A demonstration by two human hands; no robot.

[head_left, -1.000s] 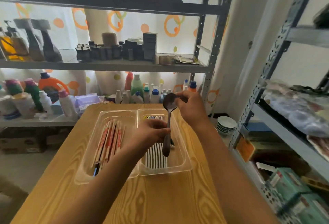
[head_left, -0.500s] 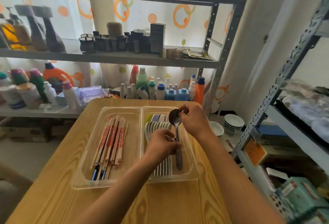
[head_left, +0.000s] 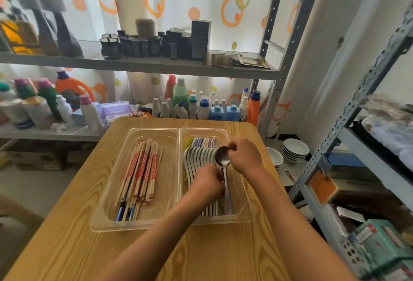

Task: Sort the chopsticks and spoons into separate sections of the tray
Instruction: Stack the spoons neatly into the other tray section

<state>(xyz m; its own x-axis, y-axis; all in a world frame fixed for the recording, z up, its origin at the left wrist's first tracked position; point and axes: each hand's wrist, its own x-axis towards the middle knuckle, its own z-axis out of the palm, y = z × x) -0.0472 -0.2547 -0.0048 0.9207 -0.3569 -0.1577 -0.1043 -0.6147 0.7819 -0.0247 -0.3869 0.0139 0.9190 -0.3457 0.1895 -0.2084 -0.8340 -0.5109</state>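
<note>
On the wooden worktop point(head_left: 67, 247) a clear two-section tray point(head_left: 178, 222) is sitting square to the person, and everything else can be placed against it. Lying lengthwise in the tray's left section is a bundle of chopsticks point(head_left: 143, 173), most in red-printed paper sleeves, a few dark and blue ends poking out at the near wall. Filling the tray's right section is a row of white spoons point(head_left: 196, 157), nested side by side, with a few pastel-coloured spoons point(head_left: 202, 142) lined up at the far end of that section.

Both hands are working over the right section. A metal spoon point(head_left: 223, 162) is lying along the right-hand edge of the white row, its bowl toward the far end and its handle reaching almost to the tray's near wall. The right hand point(head_left: 244, 155) is pinching the rim of the spoon's bowl with curled fingertips. The left hand point(head_left: 206, 183) is curling around the handle partway down, its knuckles covering the stems of the white spoons beneath it. Whether the metal spoon is already resting on the tray floor I cannot tell.

Beyond the tray's far edge, a metal shelf unit point(head_left: 138, 66) is holding rows of bottles point(head_left: 201, 106) and dark containers. Right of the tray, down on the floor, stacks of white bowls point(head_left: 295, 150) are standing beside a second rack point(head_left: 348, 110).
</note>
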